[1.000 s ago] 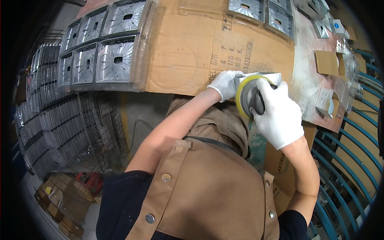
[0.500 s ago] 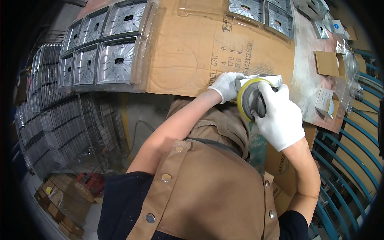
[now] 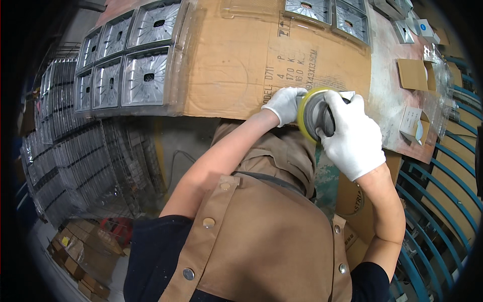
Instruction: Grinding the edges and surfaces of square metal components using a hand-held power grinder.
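In my gloved right hand [image 3: 354, 141] is a round hand sanding pad [image 3: 313, 117] with a yellow-green rim and a dark grey back, my fingers curled over its back. The pad lies over a silvery, square-looking metal part [image 3: 348, 94] at the front edge of the table; only a bright corner shows beyond the pad. My gloved left hand [image 3: 285, 106] grips the part's left side, its fingertips partly hidden by the pad. Whether the pad's face touches the metal cannot be seen.
Cardboard [image 3: 221, 65] covers the tabletop. Clear plastic trays of square metal housings [image 3: 146, 75] stand at left, more housings [image 3: 349, 22] at the back right. Small open cartons [image 3: 416, 74] lie at right beside a blue-railed rack [image 3: 453, 166]. Stacked trays [image 3: 75, 166] stand lower left.
The sanding pad has slid slightly up and left over the metal part, covering more of it. My right hand went with it; my left hand stays nearly in place.
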The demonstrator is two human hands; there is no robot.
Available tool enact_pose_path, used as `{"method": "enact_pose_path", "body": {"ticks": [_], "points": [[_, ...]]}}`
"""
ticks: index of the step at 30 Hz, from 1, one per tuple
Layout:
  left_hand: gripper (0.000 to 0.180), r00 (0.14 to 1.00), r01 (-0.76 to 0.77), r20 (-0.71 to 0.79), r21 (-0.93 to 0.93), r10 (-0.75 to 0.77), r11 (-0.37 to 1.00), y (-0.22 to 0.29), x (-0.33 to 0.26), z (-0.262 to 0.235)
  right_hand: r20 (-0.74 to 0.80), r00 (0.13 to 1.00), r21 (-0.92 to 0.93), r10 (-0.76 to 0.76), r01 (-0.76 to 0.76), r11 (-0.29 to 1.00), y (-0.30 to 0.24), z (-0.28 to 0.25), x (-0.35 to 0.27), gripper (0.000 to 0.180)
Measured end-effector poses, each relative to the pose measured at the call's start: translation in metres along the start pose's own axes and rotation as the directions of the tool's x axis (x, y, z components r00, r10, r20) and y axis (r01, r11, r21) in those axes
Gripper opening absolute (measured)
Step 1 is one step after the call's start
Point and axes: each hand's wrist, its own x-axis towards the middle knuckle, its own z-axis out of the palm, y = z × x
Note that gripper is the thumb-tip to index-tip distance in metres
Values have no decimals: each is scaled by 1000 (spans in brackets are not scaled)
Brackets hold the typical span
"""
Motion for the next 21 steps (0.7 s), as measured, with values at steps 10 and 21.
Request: {"method": "enact_pose_path", "body": {"ticks": [10,21], "points": [[22,1000,-11,2,-17,11,1000,3,-3,0,18,1000,1,12,-12,1000,-1,-1,-1,61],[24,998,37,41,-12,-36,999,-6,-1,5,51,997,7,54,-54,998,-5,-3,-7,61]]}}
